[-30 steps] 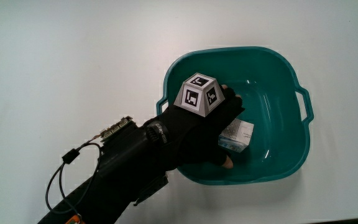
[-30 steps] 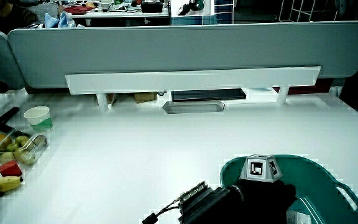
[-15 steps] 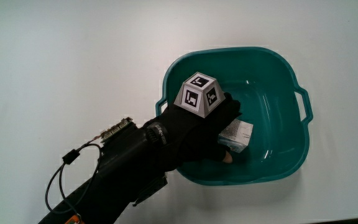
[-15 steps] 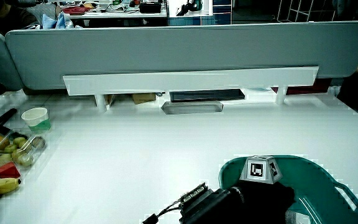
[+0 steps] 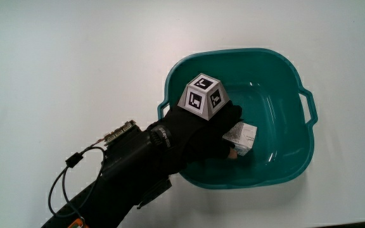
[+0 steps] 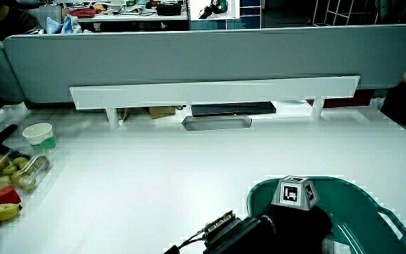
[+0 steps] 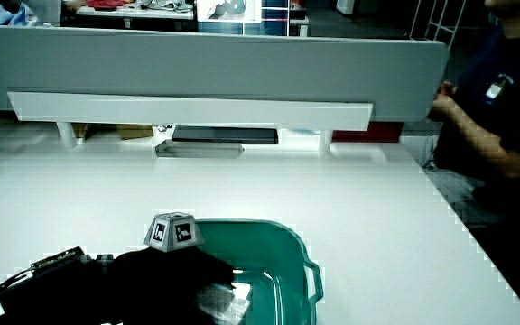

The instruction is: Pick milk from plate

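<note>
Reaching into the teal basin [image 5: 277, 69], your hand [image 5: 204, 136] has its fingers curled around the small milk carton [image 5: 243, 135], gripping it. The carton sits low inside the basin, near the wall closest to you, tilted. The patterned cube [image 5: 203, 96] on the glove's back faces up. In a side view a paper cup [image 6: 38, 133] and a fruit tray [image 6: 9, 169] sit well apart from the basin.
</note>
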